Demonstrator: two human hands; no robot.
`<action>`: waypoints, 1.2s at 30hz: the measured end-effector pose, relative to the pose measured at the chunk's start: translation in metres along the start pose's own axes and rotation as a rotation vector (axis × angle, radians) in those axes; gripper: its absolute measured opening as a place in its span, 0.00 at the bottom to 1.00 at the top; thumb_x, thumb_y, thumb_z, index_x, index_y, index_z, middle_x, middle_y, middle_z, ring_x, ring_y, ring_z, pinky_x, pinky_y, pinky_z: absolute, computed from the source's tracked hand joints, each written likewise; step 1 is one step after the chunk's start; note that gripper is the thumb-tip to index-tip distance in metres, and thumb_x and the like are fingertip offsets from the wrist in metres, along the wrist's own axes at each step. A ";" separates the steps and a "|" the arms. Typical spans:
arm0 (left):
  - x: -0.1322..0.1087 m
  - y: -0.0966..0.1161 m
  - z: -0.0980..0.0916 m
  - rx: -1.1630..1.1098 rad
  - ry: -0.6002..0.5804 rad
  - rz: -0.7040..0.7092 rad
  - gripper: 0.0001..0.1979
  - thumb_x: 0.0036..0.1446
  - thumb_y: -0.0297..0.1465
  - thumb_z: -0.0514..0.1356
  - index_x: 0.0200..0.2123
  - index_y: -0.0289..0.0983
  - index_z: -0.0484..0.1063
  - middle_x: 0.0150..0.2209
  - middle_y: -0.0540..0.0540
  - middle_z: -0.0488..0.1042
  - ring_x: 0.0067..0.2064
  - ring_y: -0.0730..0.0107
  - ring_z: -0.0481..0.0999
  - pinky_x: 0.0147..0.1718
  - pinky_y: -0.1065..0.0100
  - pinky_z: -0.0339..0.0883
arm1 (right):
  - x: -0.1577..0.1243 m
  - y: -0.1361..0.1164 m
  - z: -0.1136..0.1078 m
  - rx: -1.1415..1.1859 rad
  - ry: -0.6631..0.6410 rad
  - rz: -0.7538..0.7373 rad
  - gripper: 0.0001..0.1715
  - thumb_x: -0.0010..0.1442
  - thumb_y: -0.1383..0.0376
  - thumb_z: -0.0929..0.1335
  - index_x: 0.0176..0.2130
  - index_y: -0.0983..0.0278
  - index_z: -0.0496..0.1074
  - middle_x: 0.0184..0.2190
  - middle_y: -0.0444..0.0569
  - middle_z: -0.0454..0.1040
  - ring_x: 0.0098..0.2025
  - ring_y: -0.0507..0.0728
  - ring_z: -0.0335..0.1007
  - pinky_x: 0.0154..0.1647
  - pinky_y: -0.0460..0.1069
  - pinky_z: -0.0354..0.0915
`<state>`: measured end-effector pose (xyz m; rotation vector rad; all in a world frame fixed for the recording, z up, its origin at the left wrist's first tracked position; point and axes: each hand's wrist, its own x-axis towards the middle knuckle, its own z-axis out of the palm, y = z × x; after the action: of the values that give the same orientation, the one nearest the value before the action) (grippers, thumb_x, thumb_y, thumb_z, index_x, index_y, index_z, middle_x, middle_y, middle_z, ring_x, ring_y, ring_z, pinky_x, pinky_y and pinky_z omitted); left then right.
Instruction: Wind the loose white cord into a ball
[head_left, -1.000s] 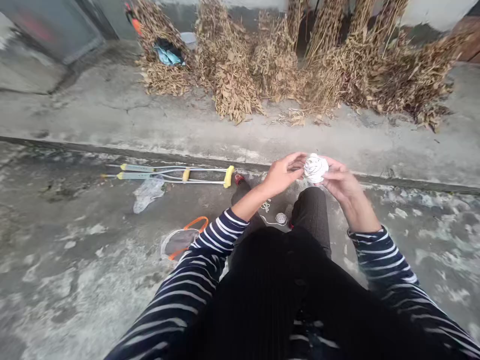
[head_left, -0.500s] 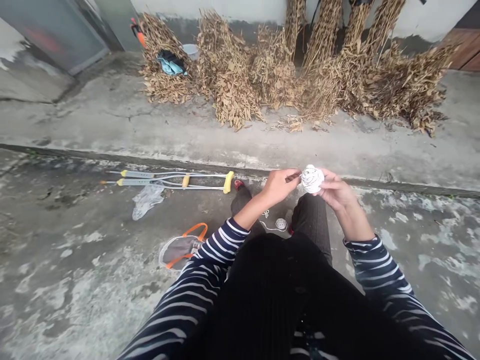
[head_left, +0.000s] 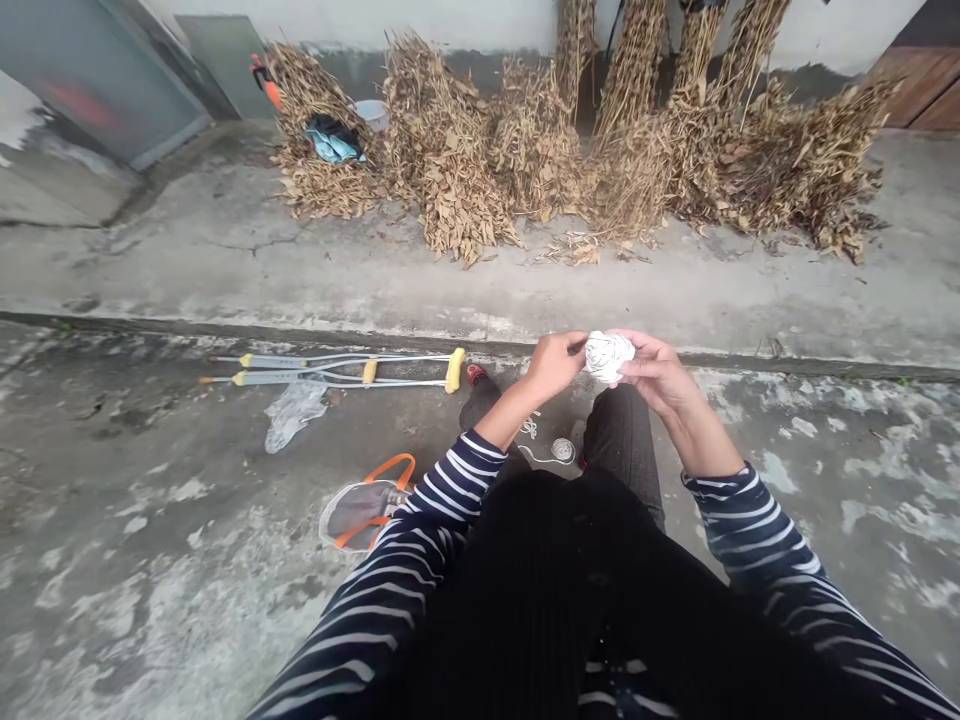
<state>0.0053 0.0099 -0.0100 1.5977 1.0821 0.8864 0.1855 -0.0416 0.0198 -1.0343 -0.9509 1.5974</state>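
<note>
Two hands up front, one white bundle (head_left: 609, 356) between them, held above the knees and just short of the ledge's edge! The right hand (head_left: 660, 377) has it, thumb and fingers closed around its right side. The left hand (head_left: 556, 364) is curled narrow at the opposite edge, fingertips right up against it (whether they pinch it, I cannot tell; they are partly hidden).

Down below, between two trouser legs, one ball of white cord (head_left: 562, 449) sits on the concrete, a strand trailing off to a small loose tangle (head_left: 529, 427). One red shoe (head_left: 475, 373) shows clearly.

Out to the left, crutches (head_left: 337, 370) lie along the ledge: two tips, one yellow grip, one yellow pad in sight. One crumpled clear plastic bag (head_left: 295, 412) touches them, and nearer the person sits one round bag (head_left: 360, 518) with two orange straps. Up on the ledge, several dried plant bundles (head_left: 465, 170) line the wall, one blue cloth (head_left: 336, 146) among them.
</note>
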 end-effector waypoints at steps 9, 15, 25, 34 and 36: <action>-0.002 0.014 -0.001 -0.483 -0.106 -0.264 0.07 0.55 0.21 0.59 0.27 0.31 0.75 0.21 0.50 0.73 0.22 0.78 0.72 0.25 0.74 0.67 | 0.017 0.006 -0.018 0.156 0.017 0.095 0.27 0.44 0.69 0.77 0.46 0.66 0.78 0.38 0.49 0.80 0.34 0.52 0.75 0.32 0.46 0.74; -0.009 0.022 -0.007 -0.505 -0.135 -0.209 0.07 0.58 0.28 0.61 0.28 0.32 0.75 0.22 0.51 0.73 0.21 0.79 0.69 0.24 0.74 0.67 | 0.026 0.009 -0.012 0.333 0.086 0.136 0.22 0.44 0.71 0.75 0.43 0.64 0.77 0.35 0.46 0.80 0.32 0.49 0.74 0.31 0.41 0.74; 0.007 -0.016 0.005 -0.314 0.045 -0.212 0.08 0.57 0.26 0.57 0.33 0.33 0.77 0.26 0.49 0.77 0.26 0.74 0.75 0.21 0.76 0.64 | 0.016 0.001 -0.001 0.186 0.043 0.064 0.30 0.41 0.68 0.79 0.46 0.66 0.78 0.39 0.50 0.81 0.33 0.52 0.77 0.30 0.45 0.76; 0.023 -0.045 0.010 -0.227 -0.004 -0.173 0.10 0.58 0.26 0.55 0.30 0.33 0.76 0.31 0.49 0.79 0.23 0.77 0.72 0.24 0.74 0.67 | 0.008 -0.004 0.010 0.173 0.102 0.083 0.31 0.37 0.68 0.80 0.44 0.66 0.80 0.38 0.49 0.81 0.33 0.53 0.77 0.29 0.45 0.76; 0.027 -0.042 0.011 -0.158 0.017 -0.096 0.11 0.59 0.25 0.54 0.31 0.33 0.77 0.30 0.49 0.79 0.25 0.75 0.73 0.27 0.74 0.68 | 0.007 -0.007 0.010 0.137 0.073 0.046 0.31 0.39 0.68 0.80 0.46 0.66 0.79 0.39 0.49 0.81 0.33 0.53 0.77 0.29 0.45 0.76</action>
<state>0.0150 0.0368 -0.0518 1.3996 1.0646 0.9000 0.1774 -0.0342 0.0283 -1.0180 -0.7624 1.6279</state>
